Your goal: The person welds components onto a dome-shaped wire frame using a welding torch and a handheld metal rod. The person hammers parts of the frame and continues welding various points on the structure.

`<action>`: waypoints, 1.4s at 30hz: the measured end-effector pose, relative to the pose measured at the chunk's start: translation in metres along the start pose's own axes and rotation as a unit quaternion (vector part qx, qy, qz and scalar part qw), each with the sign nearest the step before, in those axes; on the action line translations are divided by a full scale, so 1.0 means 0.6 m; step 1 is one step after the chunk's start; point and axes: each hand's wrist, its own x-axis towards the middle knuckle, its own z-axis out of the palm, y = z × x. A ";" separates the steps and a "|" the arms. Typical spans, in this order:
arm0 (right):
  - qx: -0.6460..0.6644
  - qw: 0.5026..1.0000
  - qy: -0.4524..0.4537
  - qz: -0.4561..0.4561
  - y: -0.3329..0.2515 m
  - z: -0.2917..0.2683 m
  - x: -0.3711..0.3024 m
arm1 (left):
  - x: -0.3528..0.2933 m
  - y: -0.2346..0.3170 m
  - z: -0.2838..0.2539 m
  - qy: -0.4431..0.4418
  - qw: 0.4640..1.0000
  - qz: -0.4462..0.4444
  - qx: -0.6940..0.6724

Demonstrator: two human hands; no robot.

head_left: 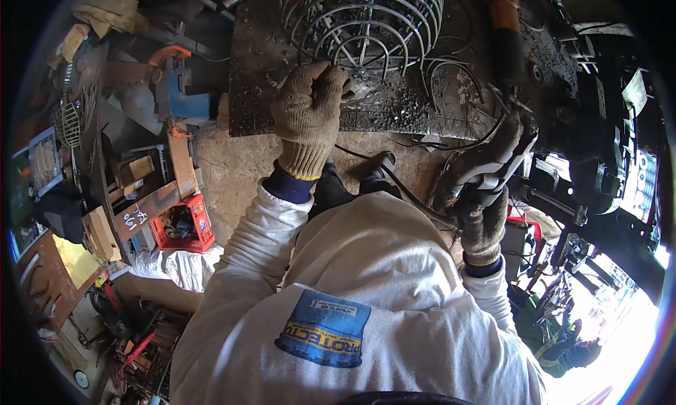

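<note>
Head view: looked straight down over a white-sleeved torso onto a dark steel counter (282, 116) in a cluttered workshop.
Left grip: the left hand (308, 113), in a tan knit glove, sat at upper centre of the frame, fingers curled down at the lower edge of the wire cage (362, 21); whether they pinched a wire or only pressed on it could not be told.
Right grip: the right hand (484, 218), gloved alike, at right of centre, was closed round the handle of a welding torch (493, 158), whose nozzle pointed up-frame toward the counter's right part.
Cable: a dark hose (394, 183) ran from the torch leftward across the middle of the frame.
Cage position: a round guard of bent, concentric wires, lying on the counter at top centre, partly cut by the frame's upper edge.
Handling, as judged: the cage looked light but springy, the thin wires stiff enough to hold shape yet apt to flex or snag; best taken at the outer ring or a rib crossing, with gloves, since spots near a weld could be hot.
Torch handling: rigid and fairly heavy, dragged by its hose; the handle was the place to hold.
Around: a red crate (184, 225) at lower left, a blue and orange tool (179, 81) at upper left, scrap beside them.
</note>
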 end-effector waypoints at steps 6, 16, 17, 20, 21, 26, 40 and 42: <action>-0.016 0.999 -0.007 -0.042 -0.019 0.015 0.023 | 0.002 0.009 0.000 -0.011 1.000 0.016 0.021; -0.067 0.996 0.021 -0.052 -0.022 0.015 0.031 | 0.000 0.001 0.000 -0.011 0.999 0.028 0.025; -0.067 0.996 0.021 -0.052 -0.023 0.017 0.030 | -0.001 0.002 0.001 -0.011 0.999 0.028 0.025; -0.013 1.000 0.013 -0.024 -0.024 0.024 0.029 | -0.001 0.006 0.005 0.011 1.000 -0.002 -0.015; -0.024 0.999 0.015 -0.025 -0.022 0.024 0.031 | 0.001 0.003 0.002 0.009 0.999 0.010 0.031; -0.040 0.999 0.007 -0.024 -0.018 0.018 0.032 | 0.003 -0.002 -0.003 0.013 0.994 0.052 0.097; -0.048 0.996 -0.013 -0.070 -0.021 0.028 0.050 | 0.002 -0.005 -0.005 0.005 0.990 0.054 0.131; -0.062 0.996 -0.028 -0.051 -0.021 0.021 0.052 | -0.001 0.007 0.001 0.003 0.997 0.018 0.071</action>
